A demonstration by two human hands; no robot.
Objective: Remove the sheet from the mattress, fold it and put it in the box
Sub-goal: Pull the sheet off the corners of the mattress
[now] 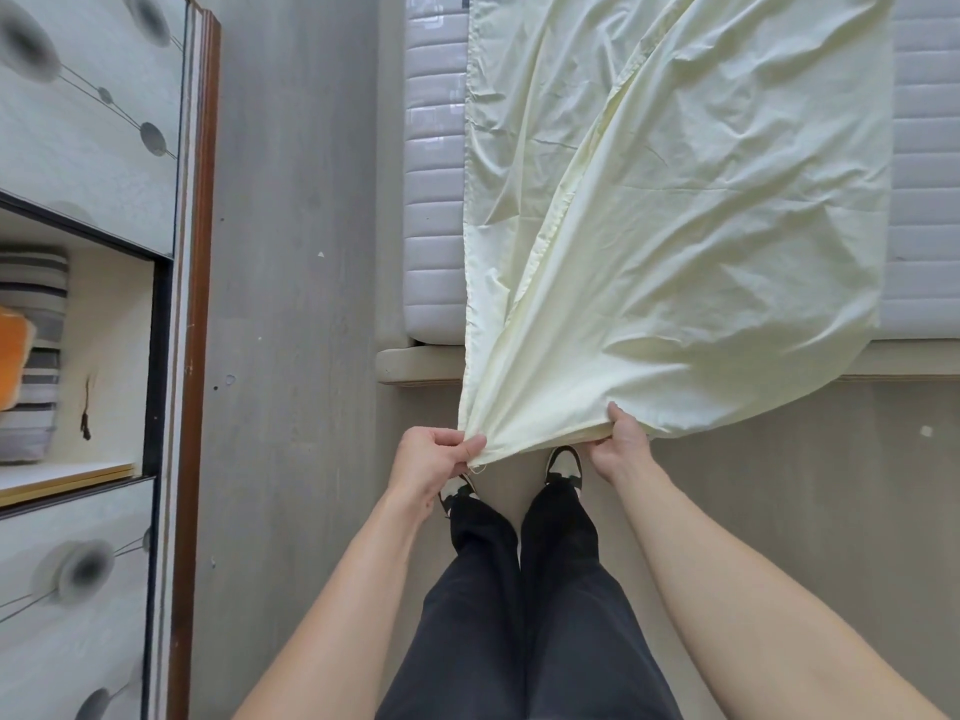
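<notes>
A pale yellow sheet (675,200) lies folded lengthwise over the white quilted mattress (434,200) and hangs off the bed's near end. My left hand (434,459) pinches the sheet's near left corner. My right hand (623,444) grips the near hem a little to the right. Both hands hold the edge above the floor, just in front of my feet. The mattress shows bare on both sides of the sheet. No box is in view.
A cabinet (93,148) with patterned doors and a brown frame stands at the left; its open shelf holds striped folded cloth (31,356). Grey floor (296,304) runs between cabinet and bed. The bed base edge (415,366) juts out under the mattress.
</notes>
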